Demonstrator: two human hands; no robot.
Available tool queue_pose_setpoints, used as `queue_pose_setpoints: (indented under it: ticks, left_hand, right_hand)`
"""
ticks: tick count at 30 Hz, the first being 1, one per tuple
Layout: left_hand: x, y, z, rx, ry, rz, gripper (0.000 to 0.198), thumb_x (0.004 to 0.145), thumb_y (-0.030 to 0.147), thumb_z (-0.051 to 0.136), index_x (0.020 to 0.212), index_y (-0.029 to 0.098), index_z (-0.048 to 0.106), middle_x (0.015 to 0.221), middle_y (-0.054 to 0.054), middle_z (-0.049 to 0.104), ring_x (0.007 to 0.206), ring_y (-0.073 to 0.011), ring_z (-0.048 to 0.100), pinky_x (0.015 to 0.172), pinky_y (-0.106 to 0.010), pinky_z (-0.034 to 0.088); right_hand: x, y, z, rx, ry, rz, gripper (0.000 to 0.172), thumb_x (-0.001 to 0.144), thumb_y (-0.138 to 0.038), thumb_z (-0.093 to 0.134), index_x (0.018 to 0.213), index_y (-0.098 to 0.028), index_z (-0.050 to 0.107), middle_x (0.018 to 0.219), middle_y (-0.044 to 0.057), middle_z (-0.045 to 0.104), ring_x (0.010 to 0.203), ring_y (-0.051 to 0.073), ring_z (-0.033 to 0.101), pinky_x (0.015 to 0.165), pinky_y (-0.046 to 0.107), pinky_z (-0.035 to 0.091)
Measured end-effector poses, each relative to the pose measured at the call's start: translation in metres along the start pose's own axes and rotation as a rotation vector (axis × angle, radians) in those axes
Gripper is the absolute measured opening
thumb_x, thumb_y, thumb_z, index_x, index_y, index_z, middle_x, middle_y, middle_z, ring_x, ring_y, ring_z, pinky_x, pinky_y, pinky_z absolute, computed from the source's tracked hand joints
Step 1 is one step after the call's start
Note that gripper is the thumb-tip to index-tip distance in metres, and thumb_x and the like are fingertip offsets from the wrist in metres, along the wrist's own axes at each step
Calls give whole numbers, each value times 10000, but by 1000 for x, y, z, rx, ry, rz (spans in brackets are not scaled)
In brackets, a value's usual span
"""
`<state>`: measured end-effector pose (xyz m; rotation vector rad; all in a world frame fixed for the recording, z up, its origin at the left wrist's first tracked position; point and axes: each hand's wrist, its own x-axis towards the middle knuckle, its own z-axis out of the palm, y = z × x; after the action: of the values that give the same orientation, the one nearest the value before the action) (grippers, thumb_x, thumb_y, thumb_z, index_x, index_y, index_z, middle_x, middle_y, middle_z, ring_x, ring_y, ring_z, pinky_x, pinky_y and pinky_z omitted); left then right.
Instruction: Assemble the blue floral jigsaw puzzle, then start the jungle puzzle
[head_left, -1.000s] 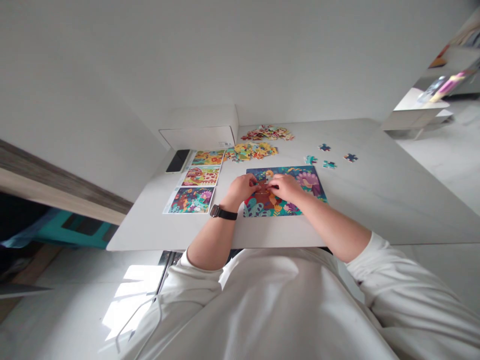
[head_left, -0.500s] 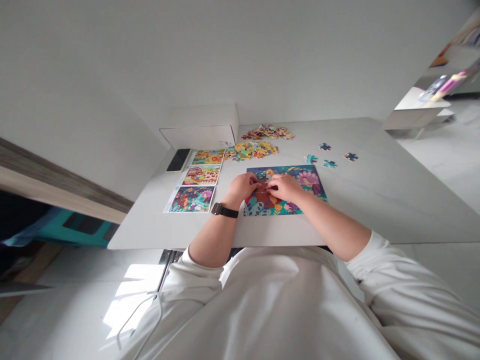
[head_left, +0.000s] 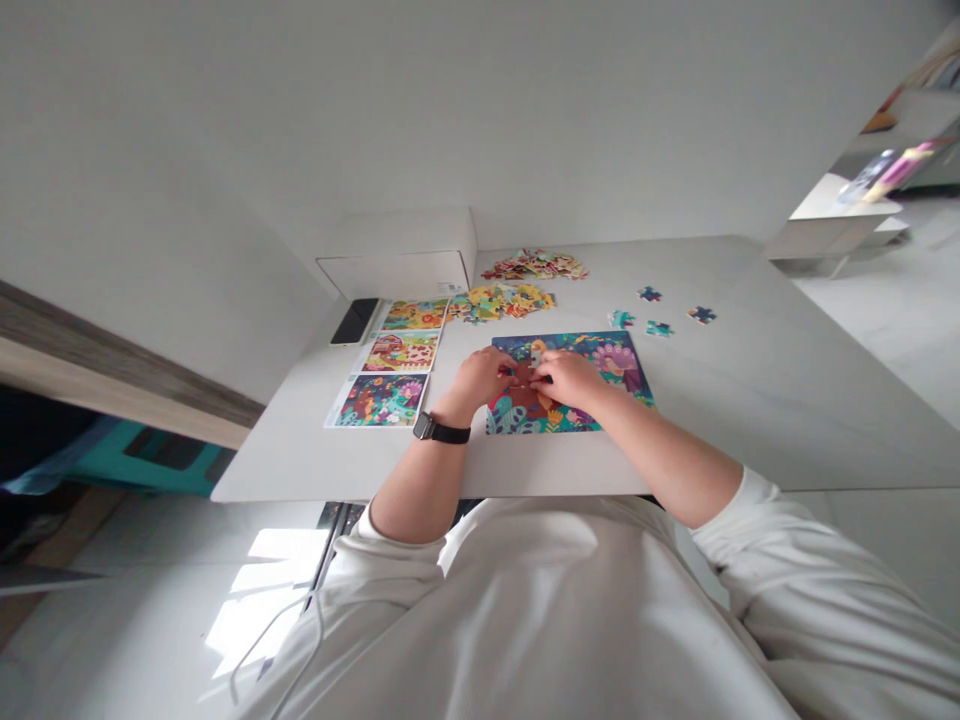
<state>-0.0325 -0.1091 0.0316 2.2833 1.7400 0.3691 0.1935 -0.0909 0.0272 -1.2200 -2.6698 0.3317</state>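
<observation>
A colourful jigsaw puzzle (head_left: 600, 360), nearly whole, lies flat on the white table (head_left: 750, 390) in front of me. My left hand (head_left: 480, 377), a black watch on its wrist, rests on the puzzle's left part with fingers curled. My right hand (head_left: 571, 377) sits beside it, fingertips pinched together at the puzzle's middle. The two hands nearly touch over a small piece that I cannot make out clearly.
Three picture cards (head_left: 394, 352) lie left of the puzzle, with a black phone (head_left: 354, 321) beyond them. Two heaps of loose pieces (head_left: 517, 285) sit at the back near a white box (head_left: 401, 255). Several blue pieces (head_left: 660, 312) lie scattered to the right.
Both hands have stayed over the puzzle's middle, shifting slightly; the fingertips have drawn closer together.
</observation>
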Motion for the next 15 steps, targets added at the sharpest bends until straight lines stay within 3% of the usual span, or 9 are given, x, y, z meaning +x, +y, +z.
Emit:
queue_pose_setpoints:
  ticks: [11,15]
  left_hand:
    - [-8,0,-3,89,-67,10,368,951,333,773,1313,286,823,1295,-135,699,1163,-301,693,1063,-384,543]
    - [-7,1,-3,75,-77,18,343,970,334,756,1299,277,831,1291,-138,703,1169,-298,697,1076,-384,540]
  right_hand:
    - [-4,-8,-8,-18,-34,11,275,1054,-360,672,1261,-313,848,1173,95,752,1049,263,715,840,340,496]
    - [-2,-7,-6,-57,-55,23,280,1063,-388,652,1206,-284,868,1149,115,746,1032,276,714,812,352,485]
